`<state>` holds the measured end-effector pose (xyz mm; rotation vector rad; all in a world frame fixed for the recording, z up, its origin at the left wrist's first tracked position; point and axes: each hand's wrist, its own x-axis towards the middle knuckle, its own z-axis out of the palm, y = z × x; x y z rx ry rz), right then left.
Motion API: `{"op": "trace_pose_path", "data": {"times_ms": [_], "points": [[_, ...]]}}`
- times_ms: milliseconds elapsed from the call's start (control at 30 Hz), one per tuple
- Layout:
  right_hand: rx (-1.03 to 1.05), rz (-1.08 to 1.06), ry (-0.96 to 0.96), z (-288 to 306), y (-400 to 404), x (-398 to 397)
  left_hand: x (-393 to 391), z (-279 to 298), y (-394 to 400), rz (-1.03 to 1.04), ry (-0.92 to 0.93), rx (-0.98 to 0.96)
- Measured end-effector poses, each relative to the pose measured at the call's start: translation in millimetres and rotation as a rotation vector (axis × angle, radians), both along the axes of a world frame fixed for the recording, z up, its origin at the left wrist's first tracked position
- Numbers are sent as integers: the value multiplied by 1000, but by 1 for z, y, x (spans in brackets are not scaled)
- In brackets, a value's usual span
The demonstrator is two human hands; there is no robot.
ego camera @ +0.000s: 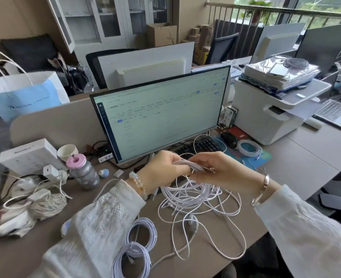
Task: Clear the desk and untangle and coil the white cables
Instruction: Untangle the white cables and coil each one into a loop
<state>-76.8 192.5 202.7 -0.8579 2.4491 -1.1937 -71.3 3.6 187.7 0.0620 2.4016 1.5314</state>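
1. My left hand (161, 167) was raised above the worktop (298, 157), its fingers curled round a flattened bundle of thin white cable (187, 165).
2. My right hand (215, 167) met the same bundle from the other side, fingers pinching the strands close against the left.
3. From the bundle, smooth round-section cable fell in loose tangled loops (195, 197) onto the matt brown-grey worktop directly below my hands, with wide slack bends running toward the near edge.
4. Two finished coils (140, 235), neat rings of the same white cable, lay one before the other at the near edge, beside my left sleeve.
5. A third coil (249, 147) lay well apart, on a blue mat (265, 157) to the right of the black keyboard (201, 146).
6. The monitor (161, 113) stood lit behind my hands, flat and thin-framed.
7. At left stood a grey bottle (84, 173) with a pink cap, a paper cup (67, 152), a white rectangular box (29, 155), and crumpled pale cloth (35, 209) amid further leads.
8. A boxy white printer (265, 117) carried a stack of glossy sleeved sheets (279, 74).
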Motion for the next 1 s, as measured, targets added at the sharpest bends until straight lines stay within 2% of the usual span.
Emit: {"op": "trace_pose_path", "data": {"times_ms": [133, 267, 367, 467, 500, 600, 667, 833, 900, 1000], "points": [[31, 52, 19, -5, -3, -16, -3, -12, -5, 140, 105, -57], [-10, 81, -108, -8, -1, -33, -7, -13, -12, 39, 183, -117], [-35, 86, -154, -14, 1, -44, -11, -12, -10, -20, 246, -262], [-50, 102, -240, -17, 7, -55, -21, -15, -4, -87, 195, -418], [-60, 101, -263, -17, 10, -58, -23, -14, -3, -108, 151, -354], [-92, 79, -263, -19, 18, -69, -31, -13, 4, -60, -112, 161], [-73, 81, -233, -21, 21, -74, -34, -11, 6, -51, -281, 419], [-89, 123, -210, -24, 16, -84, -45, -12, 4, -30, -661, 714], [-102, 137, -222, -27, 11, -90, -46, -15, 1, -8, -700, 809], [-97, 157, -248, -31, 7, -100, -48, -17, 0, 67, -666, 836]]}}
